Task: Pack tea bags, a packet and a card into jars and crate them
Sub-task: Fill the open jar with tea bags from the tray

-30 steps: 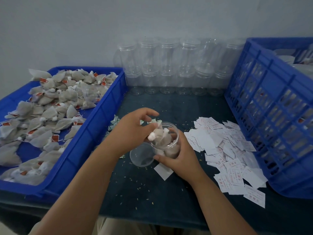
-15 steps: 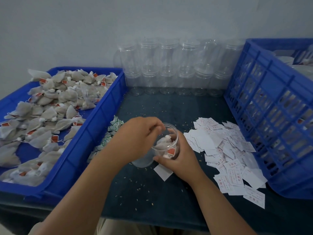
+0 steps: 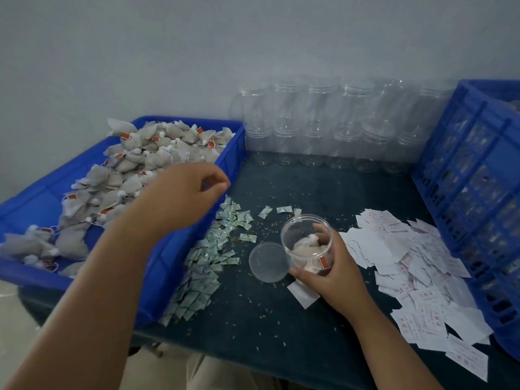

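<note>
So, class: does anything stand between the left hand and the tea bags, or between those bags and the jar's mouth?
Nothing visible. The left hand hangs over the tea bags in the blue tray; the jar, gripped by the right hand, is open, its lid lying beside it.

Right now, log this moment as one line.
left hand: empty, over tea-bag tray | right hand: grips jar | jar: uncapped, tea bags inside | lid: on table beside jar

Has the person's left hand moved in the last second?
Yes. The left hand left the clear plastic jar mouth and went leftward, now over the blue plastic tray wall.
</note>
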